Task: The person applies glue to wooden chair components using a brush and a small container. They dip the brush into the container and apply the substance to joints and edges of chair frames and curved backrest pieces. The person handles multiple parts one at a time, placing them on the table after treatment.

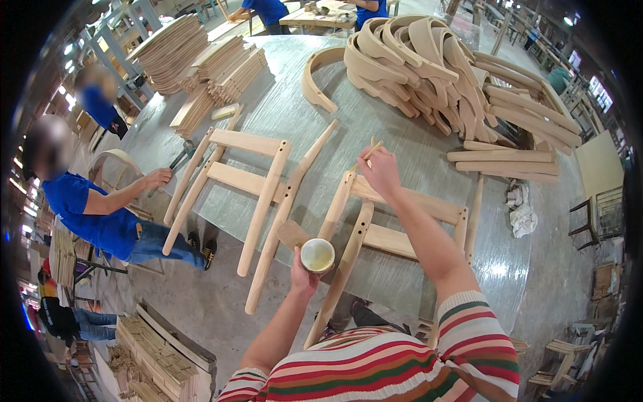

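Observation:
My left hand (305,280) is wrapped round a small white tub (317,255) with pale yellowish liquid in it. A flat brown piece of wood (293,234) sticks out beside the tub; whether I hold it too, I cannot tell. Between the fingers of my right hand (379,167) is a thin stick (366,157), its lower end at the top of a leg of the wooden chair frame (395,240) on the table before me. Dark holes show in this frame's joints. A second, similar chair frame (242,175) lies to the left.
A co-worker (100,208) in blue stands at the left, one hand on a tool (179,157) by the second frame. Curved wooden parts (408,60) are heaped far right, straight pieces (502,161) nearer. Stacked slats (231,70) stand far left. A white cloth (523,220) lies right.

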Action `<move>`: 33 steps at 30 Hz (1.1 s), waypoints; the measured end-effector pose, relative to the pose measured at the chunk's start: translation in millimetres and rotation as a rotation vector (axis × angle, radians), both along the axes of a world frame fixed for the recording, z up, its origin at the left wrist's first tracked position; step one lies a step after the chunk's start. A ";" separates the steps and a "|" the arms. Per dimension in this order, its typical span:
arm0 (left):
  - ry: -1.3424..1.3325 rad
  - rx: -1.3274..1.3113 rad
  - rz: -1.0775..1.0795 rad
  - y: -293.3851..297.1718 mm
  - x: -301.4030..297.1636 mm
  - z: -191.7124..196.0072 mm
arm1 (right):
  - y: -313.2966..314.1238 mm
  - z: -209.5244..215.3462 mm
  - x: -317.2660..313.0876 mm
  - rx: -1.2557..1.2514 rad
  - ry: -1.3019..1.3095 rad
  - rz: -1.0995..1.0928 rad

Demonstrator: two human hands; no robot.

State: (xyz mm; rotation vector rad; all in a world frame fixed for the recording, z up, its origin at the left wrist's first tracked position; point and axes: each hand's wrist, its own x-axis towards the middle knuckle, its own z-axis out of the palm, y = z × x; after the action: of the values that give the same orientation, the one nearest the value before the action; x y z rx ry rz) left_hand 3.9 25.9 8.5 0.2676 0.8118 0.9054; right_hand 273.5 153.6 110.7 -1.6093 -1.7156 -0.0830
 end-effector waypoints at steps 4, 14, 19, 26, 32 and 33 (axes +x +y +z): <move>0.000 -0.015 0.009 0.5 2.2 0.8 | 3.7 -7.4 1.7 -0.112 -0.016 0.010; 0.004 -0.007 0.006 -0.7 2.3 6.8 | 13.1 0.1 -3.7 -0.215 -0.097 0.041; 0.006 -0.020 0.009 -1.6 5.4 12.6 | 5.9 10.0 1.3 -0.200 -0.039 0.079; -0.001 0.004 -0.015 -0.5 5.0 11.7 | -4.0 11.5 0.1 -0.275 0.000 0.064; 0.025 0.014 -0.028 0.1 4.0 10.8 | -2.8 3.5 -10.7 -0.143 0.011 0.088; 0.020 0.023 -0.037 0.2 3.3 10.3 | -1.9 4.9 -11.9 -0.142 -0.032 0.093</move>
State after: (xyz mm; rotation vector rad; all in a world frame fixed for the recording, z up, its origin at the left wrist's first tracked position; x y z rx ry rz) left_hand 7.2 26.1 18.8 0.3116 0.8131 0.8785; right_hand 261.6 151.8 115.5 -1.6346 -1.8537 0.0608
